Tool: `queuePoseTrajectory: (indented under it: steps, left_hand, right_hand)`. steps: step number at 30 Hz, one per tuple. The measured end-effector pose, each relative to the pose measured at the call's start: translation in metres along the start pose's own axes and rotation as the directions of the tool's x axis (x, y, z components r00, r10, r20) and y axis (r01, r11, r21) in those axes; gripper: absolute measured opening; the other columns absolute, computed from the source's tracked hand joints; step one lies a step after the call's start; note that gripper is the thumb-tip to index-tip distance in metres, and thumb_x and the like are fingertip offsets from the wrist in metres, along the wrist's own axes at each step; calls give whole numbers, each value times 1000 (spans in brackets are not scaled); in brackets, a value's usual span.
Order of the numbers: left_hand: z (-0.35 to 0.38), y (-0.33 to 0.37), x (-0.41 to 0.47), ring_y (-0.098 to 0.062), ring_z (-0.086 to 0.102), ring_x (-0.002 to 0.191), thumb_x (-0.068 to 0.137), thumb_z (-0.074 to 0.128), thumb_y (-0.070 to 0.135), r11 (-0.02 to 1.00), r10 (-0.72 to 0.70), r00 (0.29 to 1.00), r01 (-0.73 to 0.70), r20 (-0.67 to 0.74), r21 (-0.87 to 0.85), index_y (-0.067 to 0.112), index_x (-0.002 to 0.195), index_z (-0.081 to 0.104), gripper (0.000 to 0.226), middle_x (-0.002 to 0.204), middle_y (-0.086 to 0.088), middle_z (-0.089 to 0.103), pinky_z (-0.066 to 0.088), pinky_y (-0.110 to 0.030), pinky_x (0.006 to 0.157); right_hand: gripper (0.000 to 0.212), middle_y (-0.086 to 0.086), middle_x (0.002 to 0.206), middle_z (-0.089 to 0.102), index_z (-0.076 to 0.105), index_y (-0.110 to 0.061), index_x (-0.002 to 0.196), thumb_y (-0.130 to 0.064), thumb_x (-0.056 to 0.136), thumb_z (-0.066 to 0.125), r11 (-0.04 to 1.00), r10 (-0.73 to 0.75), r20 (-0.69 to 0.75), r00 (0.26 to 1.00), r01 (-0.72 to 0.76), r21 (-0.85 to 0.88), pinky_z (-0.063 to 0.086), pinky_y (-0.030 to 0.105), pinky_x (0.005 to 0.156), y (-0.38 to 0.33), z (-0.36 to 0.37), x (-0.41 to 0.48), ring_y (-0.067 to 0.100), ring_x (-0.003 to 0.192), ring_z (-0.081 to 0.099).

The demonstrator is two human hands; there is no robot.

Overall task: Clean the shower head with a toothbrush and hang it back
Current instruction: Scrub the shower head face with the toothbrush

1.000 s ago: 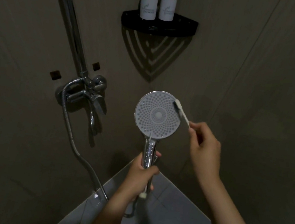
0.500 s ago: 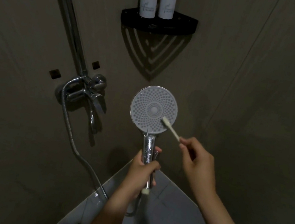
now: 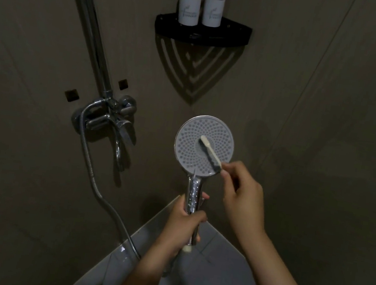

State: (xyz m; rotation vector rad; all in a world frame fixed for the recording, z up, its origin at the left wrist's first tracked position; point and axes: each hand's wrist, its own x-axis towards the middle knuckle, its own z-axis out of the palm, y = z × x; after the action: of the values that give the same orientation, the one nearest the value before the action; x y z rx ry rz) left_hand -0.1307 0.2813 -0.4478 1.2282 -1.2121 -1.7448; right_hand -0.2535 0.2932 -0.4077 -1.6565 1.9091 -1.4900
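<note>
left hand [image 3: 182, 228]: fist wrapped round shower head [image 3: 203, 145] handle, face upright | right hand [image 3: 244, 198]: fingertips pinching toothbrush [image 3: 210, 151], bristles pressed near face centre

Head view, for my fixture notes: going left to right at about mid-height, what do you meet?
Wall mixer tap → shower head → toothbrush lying on its face → right hand holding the brush.
</note>
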Motion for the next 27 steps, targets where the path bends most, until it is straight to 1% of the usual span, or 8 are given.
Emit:
queuePoseTrajectory:
  steps: [3, 5, 7, 10, 14, 18, 22, 27]
  left_hand:
    - [0, 0, -1, -12, 42, 37, 79, 53, -5, 1000, -8, 1000, 8, -16, -24, 28, 101, 57, 40, 68, -4, 49, 39, -22, 37]
    - [-3, 2, -1, -10, 42, 38, 79, 53, -5, 1000, 2, 1000, -3, -21, -22, 27, 103, 59, 40, 67, -3, 47, 39, -22, 38]
    - [-4, 5, -2, -10, 41, 37, 79, 51, -6, 1000, 5, 1000, -5, -16, -17, 25, 104, 59, 40, 63, -2, 45, 39, -21, 38]
    - [-3, 8, -1, -11, 41, 39, 80, 50, -8, 997, -1, 1000, 1, 2, -79, 25, 104, 59, 41, 60, -2, 45, 38, -23, 39]
    - [-7, 14, -2, -13, 42, 38, 72, 55, -3, 988, 13, 999, -7, 36, -155, 20, 108, 59, 43, 57, -4, 47, 38, -20, 36]
    - [-8, 21, 0, -13, 44, 33, 77, 54, -5, 980, 23, 999, -15, 37, -201, 19, 110, 57, 41, 53, -4, 49, 36, -18, 35]
    - [-11, 23, 1, -12, 44, 32, 82, 49, -8, 979, 30, 999, -22, 34, -201, 17, 113, 55, 40, 49, -1, 48, 35, -17, 35]
    - [-11, 25, 2, -13, 44, 34, 82, 49, -8, 982, 41, 999, -34, 35, -183, 16, 114, 54, 40, 48, -1, 48, 36, -18, 36]
  right_hand:
    - [9, -11, 83, 68, 65, -18, 93, -12, 89, 60, 998, 34, 120, 992, -40, 51, 52, 27, 67, -3, -2, 4, 3, 75, 63]
    - [9, -12, 79, 67, 65, -18, 92, -11, 90, 60, 993, 47, 41, 998, -51, 105, 47, 18, 63, -3, -5, 3, 2, 71, 61]
    - [11, -8, 77, 67, 62, -22, 90, -11, 90, 60, 994, 56, 24, 998, -58, 96, 45, 19, 61, -3, -6, 4, 6, 70, 60]
    - [12, 2, 75, 66, 63, -23, 85, -12, 88, 62, 994, 63, 156, 986, -76, 84, 44, 23, 59, -3, -4, 4, 13, 67, 58]
    - [12, 5, 72, 61, 63, -22, 83, -12, 89, 59, 960, 154, 74, 985, -167, 224, 40, 18, 57, 2, -17, -1, 2, 61, 51]
    - [9, -4, 64, 53, 62, -20, 83, -12, 87, 62, 950, 209, 81, 975, -222, 220, 38, 17, 56, 8, -21, -7, 1, 58, 48]
    - [8, -10, 60, 51, 63, -20, 83, -12, 85, 65, 957, 196, 71, 978, -206, 202, 37, 16, 54, 6, -22, -7, 2, 56, 46]
    - [10, -7, 59, 48, 62, -19, 82, -11, 85, 66, 959, 184, 71, 980, -195, 207, 35, 17, 53, 3, -21, -7, 3, 55, 45]
